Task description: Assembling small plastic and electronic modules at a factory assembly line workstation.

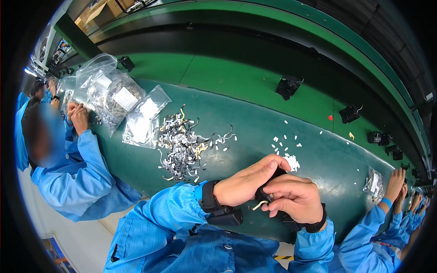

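Both my hands meet over the near edge of the green bench, around a small black device that is mostly hidden by fingers. My left hand wraps its far side, thumb stretched along the top. At its near side, my right hand is closed in a pinch. A short pale-yellow cable sticks out by the right fingertips; its other end is out of sight. Just beyond my hands lies a small heap of white connector pieces. To the left, a tangled pile of short black, white and yellow cables covers the bench.
Clear plastic bags with cables and paper labels lie at the far left. Several black devices stand along the green conveyor. A co-worker sits at my left, and others work at my right near a small bag.
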The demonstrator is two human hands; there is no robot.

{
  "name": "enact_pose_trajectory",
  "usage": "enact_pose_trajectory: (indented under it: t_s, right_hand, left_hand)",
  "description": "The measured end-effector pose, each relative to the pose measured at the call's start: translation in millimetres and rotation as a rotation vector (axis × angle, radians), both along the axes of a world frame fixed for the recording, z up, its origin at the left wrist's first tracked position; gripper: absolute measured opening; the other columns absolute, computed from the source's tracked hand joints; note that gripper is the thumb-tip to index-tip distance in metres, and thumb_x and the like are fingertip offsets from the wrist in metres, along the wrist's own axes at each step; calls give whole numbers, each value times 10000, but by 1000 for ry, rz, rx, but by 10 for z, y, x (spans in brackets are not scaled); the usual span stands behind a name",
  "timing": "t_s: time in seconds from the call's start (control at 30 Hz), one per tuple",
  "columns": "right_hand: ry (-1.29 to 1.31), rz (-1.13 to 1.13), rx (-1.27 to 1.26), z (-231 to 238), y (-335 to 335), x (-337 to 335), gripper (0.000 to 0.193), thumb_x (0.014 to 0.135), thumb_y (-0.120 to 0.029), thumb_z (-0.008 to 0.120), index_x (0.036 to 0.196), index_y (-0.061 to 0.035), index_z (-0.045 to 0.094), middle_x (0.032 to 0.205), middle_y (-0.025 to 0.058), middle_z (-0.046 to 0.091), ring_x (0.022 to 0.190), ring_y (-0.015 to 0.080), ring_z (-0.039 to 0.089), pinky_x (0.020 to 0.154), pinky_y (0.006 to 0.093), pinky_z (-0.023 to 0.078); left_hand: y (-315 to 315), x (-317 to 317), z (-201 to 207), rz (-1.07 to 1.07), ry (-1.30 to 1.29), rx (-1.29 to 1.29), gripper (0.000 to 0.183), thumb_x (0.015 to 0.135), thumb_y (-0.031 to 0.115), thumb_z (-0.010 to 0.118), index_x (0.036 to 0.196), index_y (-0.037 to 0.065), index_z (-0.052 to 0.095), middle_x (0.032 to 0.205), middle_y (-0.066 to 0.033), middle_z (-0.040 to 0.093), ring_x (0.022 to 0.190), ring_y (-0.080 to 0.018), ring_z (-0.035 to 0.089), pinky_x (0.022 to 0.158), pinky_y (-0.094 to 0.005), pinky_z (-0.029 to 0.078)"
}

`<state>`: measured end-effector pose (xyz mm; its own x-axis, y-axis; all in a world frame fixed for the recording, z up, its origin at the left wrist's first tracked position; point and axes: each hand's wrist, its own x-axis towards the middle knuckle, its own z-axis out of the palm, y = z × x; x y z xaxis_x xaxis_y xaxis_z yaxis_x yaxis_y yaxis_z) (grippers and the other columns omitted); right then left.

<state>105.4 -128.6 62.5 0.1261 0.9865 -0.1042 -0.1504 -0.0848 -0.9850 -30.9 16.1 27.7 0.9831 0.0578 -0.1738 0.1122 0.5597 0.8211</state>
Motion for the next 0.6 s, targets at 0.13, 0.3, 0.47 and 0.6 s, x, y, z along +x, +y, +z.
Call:
enact_pose_trajectory:
  t_s: [0.13, 0.3, 0.47, 0.6]
  right_hand:
    - [18, 12, 30, 13, 9, 1, 279, 877, 54, 715, 1154, 69, 692, 1016, 132, 704, 831, 230, 744, 704, 312, 630]
    - [30, 42, 23, 30, 8, 21, 278, 914, 38, 678, 1186, 94, 656, 1001, 153, 721, 897, 252, 753, 749, 317, 626]
    - [3, 55, 9, -22, -11, 48, 253, 925, 30, 674, 1167, 101, 654, 984, 147, 738, 889, 245, 753, 756, 304, 604]
    - [167, 91, -8, -42, -29, 62, 240, 928, 42, 666, 1163, 92, 660, 1027, 167, 736, 903, 250, 750, 772, 302, 596]
  left_hand:
    - [17, -13, 28, 12, 113, 71, 587, 1089, 558, 199, 1306, 86, 471, 1144, -49, 520, 1031, -120, 495, 872, -274, 455]
    - [25, -3, 42, 9, 152, -57, 760, 1013, 705, 146, 1279, 71, 468, 966, -81, 575, 790, -126, 614, 621, -250, 538]
    - [38, -3, 119, -38, 228, -61, 865, 950, 783, 115, 1287, 65, 461, 907, -97, 597, 678, -148, 649, 514, -279, 570]
    - [22, -3, 105, -87, 242, -36, 900, 932, 805, 99, 1297, 65, 460, 874, -103, 609, 681, -144, 654, 504, -276, 571]
